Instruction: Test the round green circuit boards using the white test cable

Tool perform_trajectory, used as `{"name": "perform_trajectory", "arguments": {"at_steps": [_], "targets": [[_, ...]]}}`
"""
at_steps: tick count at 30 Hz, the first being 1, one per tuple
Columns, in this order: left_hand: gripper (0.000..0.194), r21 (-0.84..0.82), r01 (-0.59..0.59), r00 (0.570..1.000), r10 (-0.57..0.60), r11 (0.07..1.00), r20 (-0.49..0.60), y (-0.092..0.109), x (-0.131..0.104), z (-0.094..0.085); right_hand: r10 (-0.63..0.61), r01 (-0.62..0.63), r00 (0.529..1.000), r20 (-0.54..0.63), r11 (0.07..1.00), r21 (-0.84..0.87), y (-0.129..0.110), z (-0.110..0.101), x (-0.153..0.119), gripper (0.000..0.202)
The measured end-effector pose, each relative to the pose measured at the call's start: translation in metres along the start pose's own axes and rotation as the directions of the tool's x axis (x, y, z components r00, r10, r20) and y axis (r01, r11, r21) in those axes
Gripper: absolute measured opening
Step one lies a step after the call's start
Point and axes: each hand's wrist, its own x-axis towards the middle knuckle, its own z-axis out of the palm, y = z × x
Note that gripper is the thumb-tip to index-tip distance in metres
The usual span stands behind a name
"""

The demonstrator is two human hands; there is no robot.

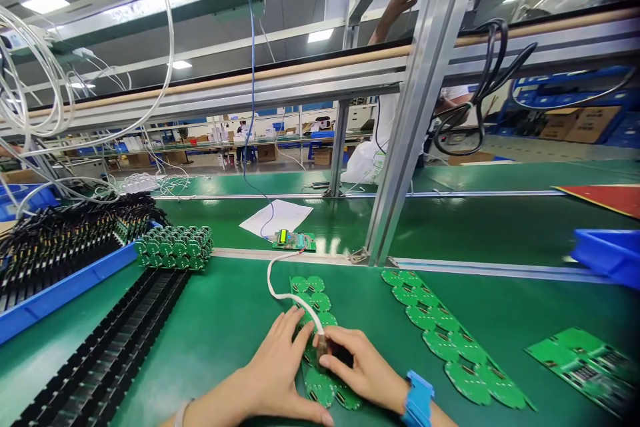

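A panel of round green circuit boards (pixel 318 383) lies on the green table in front of me, partly hidden by both hands. My right hand (pixel 367 363), with a blue band at the wrist, pinches the brown plug end of a cable (pixel 323 347) over the middle of the panel. Whether the plug touches a board cannot be made out. My left hand (pixel 277 363) rests on the panel's left side, fingers stretched out and thumb apart. The white cable (pixel 273 280) curves back to a small green test board (pixel 295 240) with a lit yellow-green display.
A second panel of round boards (pixel 450 333) lies to the right, near a rectangular green board (pixel 583 360). At left are a stack of round boards (pixel 175 248), black trays (pixel 120 340) and a blue bin (pixel 75 277). A metal post (pixel 415 107) rises behind the table.
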Motion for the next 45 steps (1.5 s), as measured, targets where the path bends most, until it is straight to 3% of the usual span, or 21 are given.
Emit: {"name": "perform_trajectory", "arguments": {"at_steps": [4,11,17,28,37,45], "targets": [[0.111,0.01,0.005,0.988,-0.007,1.0,0.151,-0.004,0.003,-0.001,-0.018,0.018,1.0,-0.001,1.0,-0.023,-0.002,-0.002,0.002,0.024],[0.104,-0.003,-0.019,0.998,0.019,1.0,0.062,-0.005,0.002,0.005,0.006,-0.006,1.0,0.006,1.0,-0.016,-0.003,-0.002,0.001,0.021],[0.088,0.008,-0.005,0.998,0.004,1.0,0.064,-0.004,0.008,-0.005,0.02,-0.02,1.0,-0.002,0.999,-0.026,0.002,0.0,0.0,0.02],[0.09,0.005,-0.024,0.999,0.024,1.0,0.045,-0.01,0.007,-0.005,0.026,-0.026,1.0,0.015,1.0,-0.016,0.005,0.001,-0.001,0.025],[0.08,0.006,0.006,0.991,-0.007,1.0,0.136,-0.016,0.011,-0.009,0.034,-0.034,0.999,0.015,0.999,0.009,-0.002,-0.002,0.0,0.022],[0.088,0.013,-0.015,0.99,0.013,1.0,0.142,-0.016,0.012,-0.008,0.039,-0.04,0.999,0.009,0.999,0.02,-0.003,-0.002,0.0,0.023]]}}
